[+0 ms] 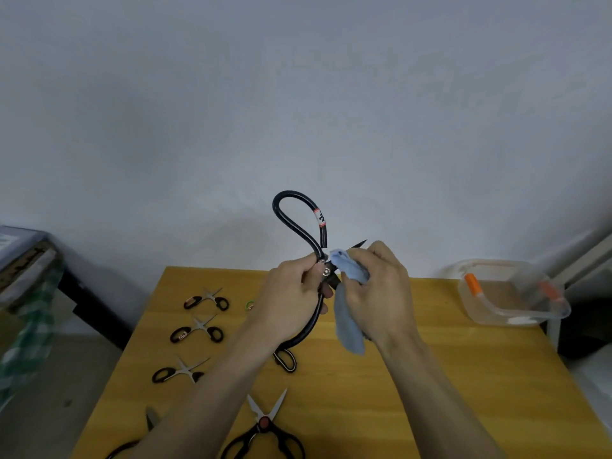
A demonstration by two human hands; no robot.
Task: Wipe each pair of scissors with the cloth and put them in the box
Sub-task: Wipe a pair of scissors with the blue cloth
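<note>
The left hand (291, 286) grips black-handled scissors (299, 223) near the pivot, above the wooden table (430, 376). The right hand (381, 289) pinches a blue cloth (347, 329) around the blades.

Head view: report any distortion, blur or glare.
Head view: wide-angle bending bows the table edges; the clear box and left-edge clutter are smeared; the black scissors in the left hand stay fairly sharp; lighting is flat, without strong glare.

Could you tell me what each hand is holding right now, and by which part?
The left hand grips the large black scissors around the pivot. The right hand holds the blue cloth bunched around the blade.
</note>
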